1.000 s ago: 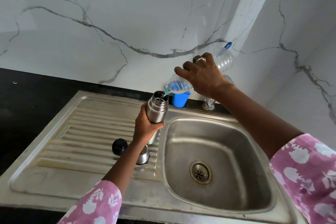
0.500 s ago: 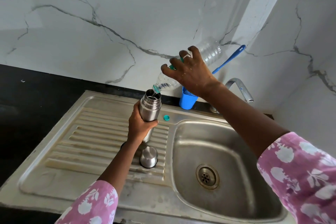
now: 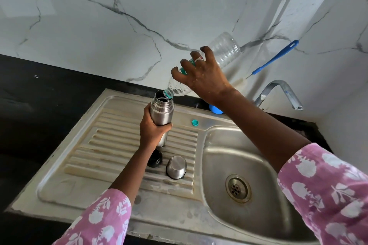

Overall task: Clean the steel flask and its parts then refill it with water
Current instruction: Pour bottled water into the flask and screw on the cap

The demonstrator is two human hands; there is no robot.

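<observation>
Head view:
Flask: the flask (image 3: 161, 111) stood upright on the ribbed draining board of the sink (image 3: 119, 145), toward its back edge, mouth open.
Left hand: the left hand (image 3: 152, 130) was wrapped round the flask's lower body.
Right hand: the right hand (image 3: 201, 74) gripped a plastic bottle (image 3: 223, 49), fingers curled over it.
Key relation: the bottle's long axis slanted down-left, its neck at the flask's rim, base raised toward the wall.
Parts: the black stopper (image 3: 155, 158) and steel cup (image 3: 176, 167) lay nearer the sink's front edge, just beside each other.
Judgement: refilling seemed under way; closing probably remained.

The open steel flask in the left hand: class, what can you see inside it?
Inside the steel flask only a dark interior shows, with the clear plastic bottle's mouth tipped over its rim. Any water level is hidden by the flask wall.
</observation>
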